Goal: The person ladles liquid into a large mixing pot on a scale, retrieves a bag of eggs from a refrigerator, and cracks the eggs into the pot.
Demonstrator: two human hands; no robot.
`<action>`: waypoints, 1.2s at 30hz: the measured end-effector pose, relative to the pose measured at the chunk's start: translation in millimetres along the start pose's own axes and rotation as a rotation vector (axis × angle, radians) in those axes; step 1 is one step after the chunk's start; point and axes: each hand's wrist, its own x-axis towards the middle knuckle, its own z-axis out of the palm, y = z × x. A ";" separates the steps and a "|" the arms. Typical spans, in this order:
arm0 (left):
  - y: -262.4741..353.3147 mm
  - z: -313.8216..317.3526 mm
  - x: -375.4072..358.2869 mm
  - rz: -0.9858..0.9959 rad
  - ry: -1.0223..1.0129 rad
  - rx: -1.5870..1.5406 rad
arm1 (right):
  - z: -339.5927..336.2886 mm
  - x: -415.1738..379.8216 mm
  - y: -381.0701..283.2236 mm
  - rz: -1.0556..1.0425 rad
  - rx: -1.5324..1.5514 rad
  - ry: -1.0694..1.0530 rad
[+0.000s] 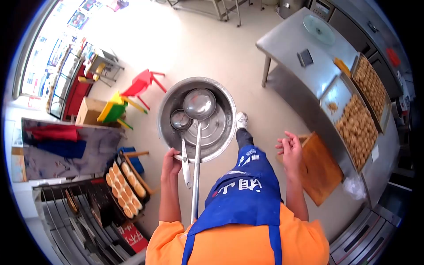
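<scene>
Because the wide, round silver metal basin hangs out in front of your body, above the floor, its weight should pull forward and down on your wrist. Your left hand is closed on its near-left rim, beside the small steel ladle; your right hand hangs apart from it, fingers loosely spread and slightly curled, with nothing in them. Whether anything props the basin from below, you cannot tell.

Expect stiff, fairly heavy metal that won't bend under your grip but may slip if wet. The large steel ladle lies with its bowl inside and its long handle reaching back over the near rim toward you, so a tilt could make both ladles slide or rattle. The steadiest hold would be the rolled rim, taken at opposite sides, with the handles kept clear of your fingers.

Past your blue apron, a brown wooden panel stands low on the right, near the clear plastic bag. Beyond it runs the smooth steel desk, bearing two metal trays of small, round golden-brown pieces. To your left, pale oval loaves sit in dark trays. Farther on, a red plastic chair stands on the pale, smooth floor, short of the bright window.
</scene>
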 end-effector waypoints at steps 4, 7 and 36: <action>88.9 138.6 99.9 0.065 -0.008 0.058 | 73.6 136.8 -11.2 0.135 0.118 0.000; 160.1 191.7 180.7 0.021 -0.109 0.135 | 123.0 217.3 -69.4 0.149 0.270 -0.002; 341.0 1086.0 824.2 -0.392 -0.620 0.493 | 233.2 856.5 -273.7 0.187 0.389 0.884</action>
